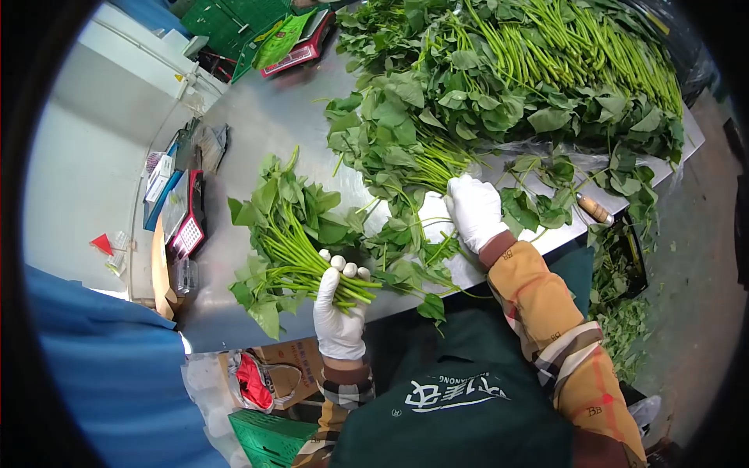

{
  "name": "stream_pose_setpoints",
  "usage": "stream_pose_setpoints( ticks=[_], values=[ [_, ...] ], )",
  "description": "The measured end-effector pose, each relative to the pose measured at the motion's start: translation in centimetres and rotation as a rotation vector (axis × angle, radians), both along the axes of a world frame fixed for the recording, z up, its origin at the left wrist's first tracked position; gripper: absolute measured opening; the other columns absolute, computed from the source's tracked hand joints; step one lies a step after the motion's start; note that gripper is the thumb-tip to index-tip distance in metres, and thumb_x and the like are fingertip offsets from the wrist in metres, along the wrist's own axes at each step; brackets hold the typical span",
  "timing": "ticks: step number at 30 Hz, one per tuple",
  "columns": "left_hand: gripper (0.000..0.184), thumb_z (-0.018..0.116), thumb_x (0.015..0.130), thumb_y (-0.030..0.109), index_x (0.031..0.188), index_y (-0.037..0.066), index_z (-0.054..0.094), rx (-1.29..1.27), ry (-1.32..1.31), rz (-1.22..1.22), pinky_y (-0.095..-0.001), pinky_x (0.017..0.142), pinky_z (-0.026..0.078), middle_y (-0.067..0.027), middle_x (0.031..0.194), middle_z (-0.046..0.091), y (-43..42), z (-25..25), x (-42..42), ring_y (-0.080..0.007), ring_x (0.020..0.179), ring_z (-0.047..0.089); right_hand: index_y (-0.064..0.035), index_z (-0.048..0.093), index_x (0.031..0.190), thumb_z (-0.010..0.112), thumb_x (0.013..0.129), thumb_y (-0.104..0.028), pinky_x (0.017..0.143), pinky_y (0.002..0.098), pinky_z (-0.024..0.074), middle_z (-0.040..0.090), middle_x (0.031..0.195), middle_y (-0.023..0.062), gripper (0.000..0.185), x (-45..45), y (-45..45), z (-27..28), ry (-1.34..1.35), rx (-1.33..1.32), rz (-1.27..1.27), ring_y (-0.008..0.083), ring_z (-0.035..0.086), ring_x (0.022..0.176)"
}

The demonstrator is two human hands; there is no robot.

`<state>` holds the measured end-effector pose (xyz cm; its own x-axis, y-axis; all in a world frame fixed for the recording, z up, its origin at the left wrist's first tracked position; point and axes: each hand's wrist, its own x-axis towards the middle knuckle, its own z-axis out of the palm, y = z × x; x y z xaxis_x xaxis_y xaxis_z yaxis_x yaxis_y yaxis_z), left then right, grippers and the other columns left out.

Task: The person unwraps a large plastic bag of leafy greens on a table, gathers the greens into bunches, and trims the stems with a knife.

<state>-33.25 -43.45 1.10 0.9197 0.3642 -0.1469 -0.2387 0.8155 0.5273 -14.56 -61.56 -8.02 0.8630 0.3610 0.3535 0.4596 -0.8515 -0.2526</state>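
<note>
My left hand (340, 313), in a white glove, is closed around the stems of a bunch of leafy greens (290, 243) that look like sweet potato leaves. The leaves fan out up and to the left, and the cut ends stick out past my fingers. My right hand (474, 210), also gloved, is closed at the stem ends of more leafy greens (433, 162) on the metal table (261, 129). Its fingertips are partly hidden. Loose leafy sprigs (406, 253) lie between my two hands.
A large pile of greens (546, 70) fills the back right. A wooden-handled tool (594, 209) lies by the right edge. Red scales (189, 218) stand at left, with another red scale (300, 56) at back. A green crate (269, 438) and fallen greens (620, 320) are below.
</note>
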Motion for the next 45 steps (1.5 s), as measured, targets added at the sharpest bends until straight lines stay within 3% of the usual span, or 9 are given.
stream_pose_setpoints(
  ticks=[12, 17, 21, 26, 30, 34, 38, 43, 45],
  values=[
    [0.029, 0.056, 0.093, 0.003, 0.12, 0.01, 0.052, -0.067, 0.013, -0.009, -0.0391, 0.092, 0.047, -0.0026, 0.097, 0.055, 0.6, -1.0, -0.2, -0.0169, 0.09, 0.057, -0.0094, 0.058, 0.084, 0.064, 0.083, -0.025, 0.062, 0.0418, 0.0485, 0.063, 0.08, 0.0126, 0.016, 0.7, -1.5, 1.6, 0.127, 0.222, -0.026, 0.0308, 0.063, 0.071],
    [0.029, 0.056, 0.093, 0.003, 0.121, 0.01, 0.052, -0.09, 0.018, 0.019, -0.0391, 0.092, 0.047, -0.0032, 0.097, 0.055, 1.0, -1.4, -0.2, -0.0172, 0.09, 0.057, 0.0001, 0.063, 0.095, 0.065, 0.087, -0.01, 0.055, 0.0239, 0.0438, 0.06, 0.074, -0.0017, 0.013, -0.6, -2.5, 6.8, 1.056, 1.294, 0.27, 0.0075, 0.053, 0.059],
    [0.028, 0.056, 0.093, 0.003, 0.12, 0.009, 0.052, -0.082, 0.009, 0.014, -0.0387, 0.092, 0.047, -0.0034, 0.098, 0.055, 0.9, -1.2, -0.2, -0.0173, 0.09, 0.057, -0.0009, 0.064, 0.093, 0.061, 0.09, -0.012, 0.055, 0.0228, 0.0432, 0.062, 0.076, 0.0012, 0.012, -0.7, -3.0, 4.6, 0.751, 0.796, 0.061, 0.0072, 0.052, 0.058],
    [0.028, 0.055, 0.092, 0.0, 0.118, 0.009, 0.052, -0.101, 0.028, 0.044, -0.0378, 0.09, 0.049, -0.004, 0.097, 0.058, 0.7, -1.1, -0.1, -0.0177, 0.089, 0.058, 0.0013, 0.064, 0.095, 0.06, 0.092, -0.014, 0.052, 0.0215, 0.0427, 0.061, 0.076, 0.0037, 0.016, -2.1, -3.8, 8.5, 1.06, 1.669, 0.305, 0.0078, 0.053, 0.055],
    [0.028, 0.057, 0.092, 0.001, 0.118, 0.01, 0.053, -0.073, 0.013, 0.02, -0.0383, 0.09, 0.05, -0.0044, 0.099, 0.059, 0.7, -1.0, -0.1, -0.0178, 0.09, 0.059, 0.0014, 0.063, 0.094, 0.061, 0.091, -0.014, 0.047, 0.0211, 0.0412, 0.064, 0.071, 0.0037, 0.016, -1.5, -4.6, 6.3, 0.989, 0.859, 0.083, 0.0068, 0.051, 0.049],
    [0.028, 0.057, 0.091, -0.001, 0.117, 0.01, 0.054, -0.034, 0.131, 0.072, -0.0395, 0.089, 0.05, -0.0055, 0.101, 0.062, -0.3, -0.5, -0.1, -0.0181, 0.092, 0.06, 0.0018, 0.064, 0.094, 0.058, 0.092, -0.015, 0.049, 0.0198, 0.041, 0.066, 0.073, 0.0047, 0.018, -3.8, -4.5, 7.4, 1.02, 1.313, 0.26, 0.0066, 0.053, 0.051],
    [0.031, 0.058, 0.091, 0.001, 0.12, 0.011, 0.054, 0.027, 0.072, -0.024, -0.0397, 0.091, 0.049, -0.0036, 0.106, 0.063, -0.8, -0.8, 0.1, -0.0175, 0.091, 0.061, 0.0027, 0.063, 0.097, 0.057, 0.092, -0.015, 0.05, 0.0205, 0.0427, 0.067, 0.077, 0.0069, 0.02, -5.1, -3.5, 7.0, 1.043, 1.392, 0.348, 0.0077, 0.053, 0.051],
    [0.034, 0.062, 0.088, 0.0, 0.119, 0.008, 0.052, 0.193, 0.191, -0.023, -0.0448, 0.097, 0.049, -0.018, 0.125, 0.059, -3.9, 0.8, 0.8, -0.029, 0.113, 0.059, -0.001, 0.063, 0.099, 0.06, 0.091, -0.015, 0.051, 0.02, 0.0451, 0.066, 0.076, 0.0053, 0.017, -8.2, -1.4, 8.0, 1.17, 1.212, 0.375, 0.0073, 0.056, 0.055],
    [0.033, 0.064, 0.088, 0.002, 0.118, 0.007, 0.051, 0.251, 0.233, -0.019, -0.0386, 0.087, 0.054, -0.0157, 0.114, 0.064, -4.1, 0.7, 0.4, -0.0258, 0.104, 0.063, -0.0027, 0.065, 0.097, 0.064, 0.089, -0.021, 0.057, 0.024, 0.0474, 0.067, 0.076, 0.0045, 0.02, -9.7, -0.6, 8.5, 1.181, 1.003, 0.468, 0.0089, 0.058, 0.061]
  ],
)
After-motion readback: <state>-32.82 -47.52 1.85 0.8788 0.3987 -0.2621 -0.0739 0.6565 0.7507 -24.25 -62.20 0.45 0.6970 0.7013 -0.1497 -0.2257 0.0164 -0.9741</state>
